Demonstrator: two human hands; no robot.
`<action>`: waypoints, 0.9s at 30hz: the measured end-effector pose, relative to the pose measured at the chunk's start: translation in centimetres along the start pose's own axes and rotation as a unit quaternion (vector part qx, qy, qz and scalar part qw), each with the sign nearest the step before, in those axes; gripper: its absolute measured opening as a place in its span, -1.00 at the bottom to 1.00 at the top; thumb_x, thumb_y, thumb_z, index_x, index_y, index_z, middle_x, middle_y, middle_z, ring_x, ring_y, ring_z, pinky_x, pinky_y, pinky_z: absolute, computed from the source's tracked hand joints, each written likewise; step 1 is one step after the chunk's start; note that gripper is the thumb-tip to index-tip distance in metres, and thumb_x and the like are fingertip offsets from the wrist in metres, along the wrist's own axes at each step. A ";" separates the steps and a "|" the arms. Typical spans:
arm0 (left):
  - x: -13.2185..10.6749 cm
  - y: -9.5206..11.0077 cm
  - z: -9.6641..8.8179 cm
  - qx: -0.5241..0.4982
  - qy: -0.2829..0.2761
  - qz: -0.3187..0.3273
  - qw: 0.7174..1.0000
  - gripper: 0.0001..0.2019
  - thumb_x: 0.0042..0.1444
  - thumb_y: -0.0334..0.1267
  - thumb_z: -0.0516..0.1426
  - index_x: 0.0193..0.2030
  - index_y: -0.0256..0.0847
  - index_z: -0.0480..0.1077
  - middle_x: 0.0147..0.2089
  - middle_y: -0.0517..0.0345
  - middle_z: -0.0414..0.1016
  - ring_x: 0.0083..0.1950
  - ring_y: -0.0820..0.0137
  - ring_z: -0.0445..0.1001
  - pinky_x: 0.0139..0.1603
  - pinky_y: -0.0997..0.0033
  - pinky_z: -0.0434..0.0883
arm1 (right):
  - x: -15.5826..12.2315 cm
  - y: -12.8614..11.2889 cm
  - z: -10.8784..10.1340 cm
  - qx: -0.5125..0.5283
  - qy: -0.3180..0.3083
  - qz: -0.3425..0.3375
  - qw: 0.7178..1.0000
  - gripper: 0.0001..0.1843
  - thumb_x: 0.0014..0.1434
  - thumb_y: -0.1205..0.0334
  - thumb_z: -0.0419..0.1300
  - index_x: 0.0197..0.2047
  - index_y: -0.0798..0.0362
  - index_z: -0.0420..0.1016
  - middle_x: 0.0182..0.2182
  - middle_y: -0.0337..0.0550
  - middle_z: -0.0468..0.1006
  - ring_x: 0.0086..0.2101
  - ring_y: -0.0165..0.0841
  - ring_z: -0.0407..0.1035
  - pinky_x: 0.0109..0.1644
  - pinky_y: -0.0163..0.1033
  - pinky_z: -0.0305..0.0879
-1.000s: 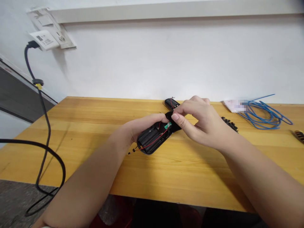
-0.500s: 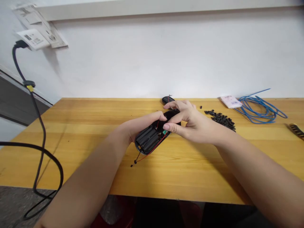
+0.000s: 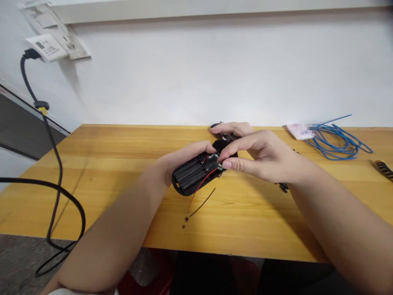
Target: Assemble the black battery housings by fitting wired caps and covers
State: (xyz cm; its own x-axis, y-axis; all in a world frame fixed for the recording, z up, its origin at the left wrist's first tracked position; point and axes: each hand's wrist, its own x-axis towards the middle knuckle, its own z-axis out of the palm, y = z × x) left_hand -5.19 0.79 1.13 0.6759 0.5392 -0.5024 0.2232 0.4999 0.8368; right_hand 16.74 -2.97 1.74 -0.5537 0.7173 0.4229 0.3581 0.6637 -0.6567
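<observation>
A black plastic housing with battery slots [image 3: 192, 175] is held above the wooden table [image 3: 123, 164], its open inside facing up. My left hand [image 3: 181, 159] grips it from the left, fingers wrapped round its edge. My right hand [image 3: 254, 153] pinches a small green circuit board [image 3: 220, 165] at the housing's right end. Thin red and black wires [image 3: 199, 203] hang from the housing down to the tabletop. A second black part [image 3: 216, 126] lies behind my right hand, mostly hidden.
A coil of blue wire [image 3: 334, 141] and a white packet [image 3: 299, 131] lie at the back right. Small black pieces [image 3: 283, 187] peek out beside my right wrist. A black power cable [image 3: 52, 164] hangs from a wall socket [image 3: 46, 45] on the left.
The housing has been turned slightly and lifted; the loose wires now trail further right and down onto the table. My right hand has shifted over the pile of black pieces, covering it.
</observation>
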 end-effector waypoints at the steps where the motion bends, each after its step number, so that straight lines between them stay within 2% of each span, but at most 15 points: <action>1: 0.1 -0.1 0.1 -0.009 -0.009 -0.001 1.000 -0.71 0.27 -0.12 0.04 -0.28 -0.27 0.48 -0.34 0.17 0.58 -0.28 0.47 0.50 -0.20 0.52 0.43 | 0.0 0.0 0.3 -0.008 0.029 -0.008 1.000 -0.89 0.29 0.13 0.38 -0.18 -0.06 0.74 0.25 -0.06 0.48 0.33 -0.10 0.29 0.43 0.17 0.21; 6: -0.4 -0.2 1.0 -0.005 -0.018 0.068 0.997 -0.81 0.27 -0.25 0.06 -0.12 -0.24 0.48 -0.34 0.17 0.59 -0.27 0.43 0.51 -0.15 0.47 0.43 | 0.2 0.2 2.1 -0.039 0.192 -0.020 0.980 -0.94 0.28 0.19 0.37 -0.21 -0.09 0.72 0.14 -0.08 0.56 0.25 -0.08 0.36 0.40 0.18 0.22; 9: -0.6 -0.2 1.1 -0.012 -0.042 0.047 0.998 -0.78 0.26 -0.26 0.03 -0.16 -0.26 0.49 -0.35 0.15 0.59 -0.31 0.44 0.47 -0.21 0.50 0.40 | 0.4 0.4 2.9 -0.052 0.230 -0.010 0.972 -0.92 0.29 0.18 0.35 -0.23 -0.08 0.71 0.11 -0.05 0.57 0.24 -0.07 0.37 0.38 0.20 0.23; 14: -0.9 -0.2 0.5 -0.010 -0.062 -0.005 0.998 -0.80 0.14 -0.22 0.08 -0.35 -0.23 0.50 -0.34 0.13 0.55 -0.32 0.44 0.41 -0.28 0.50 0.34 | 0.4 0.7 3.2 -0.040 0.226 0.016 0.973 -0.91 0.27 0.17 0.37 -0.23 -0.03 0.70 0.13 0.00 0.54 0.22 -0.07 0.37 0.36 0.20 0.25; 16: -1.1 -0.3 0.3 -0.004 -0.060 -0.006 0.998 -0.82 0.01 -0.17 0.16 -0.37 -0.22 0.52 -0.34 0.12 0.53 -0.30 0.40 0.40 -0.32 0.47 0.31 | 0.4 0.8 3.2 -0.027 0.223 0.015 0.974 -0.92 0.26 0.18 0.37 -0.22 -0.01 0.69 0.13 0.01 0.52 0.22 -0.09 0.38 0.36 0.18 0.25; 19: -1.2 -0.4 0.2 -0.005 -0.063 -0.011 0.998 -0.75 -0.15 -0.13 0.26 -0.32 -0.21 0.53 -0.36 0.15 0.50 -0.35 0.40 0.37 -0.37 0.44 0.28 | 0.4 0.9 3.3 -0.023 0.224 0.008 0.974 -0.92 0.28 0.19 0.36 -0.22 -0.01 0.67 0.12 0.00 0.52 0.23 -0.10 0.37 0.38 0.16 0.23; 23: -1.0 -0.3 0.0 0.016 -0.034 -0.035 0.999 -0.72 -0.16 -0.16 0.34 -0.27 -0.19 0.52 -0.33 0.19 0.51 -0.33 0.43 0.40 -0.33 0.47 0.31 | 0.5 1.2 2.9 -0.006 0.207 -0.013 0.978 -0.94 0.28 0.22 0.35 -0.20 -0.01 0.66 0.08 -0.01 0.55 0.22 -0.12 0.38 0.38 0.16 0.21; 27: -1.0 0.0 -0.4 0.037 -0.035 -0.028 0.998 -0.75 -0.11 -0.18 0.32 -0.25 -0.18 0.55 -0.35 0.20 0.49 -0.33 0.43 0.39 -0.30 0.48 0.33 | 0.3 1.1 1.9 0.045 0.151 -0.025 0.987 -0.92 0.27 0.20 0.39 -0.18 0.00 0.67 0.10 -0.01 0.56 0.21 -0.13 0.40 0.35 0.13 0.27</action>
State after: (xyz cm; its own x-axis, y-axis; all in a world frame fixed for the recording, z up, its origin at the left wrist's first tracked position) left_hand -6.11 0.50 1.52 0.7074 0.4618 -0.5350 0.3120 0.4752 0.8227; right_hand 15.54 -2.39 -0.03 -0.3147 0.7231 0.6150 0.2600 0.6887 -0.6768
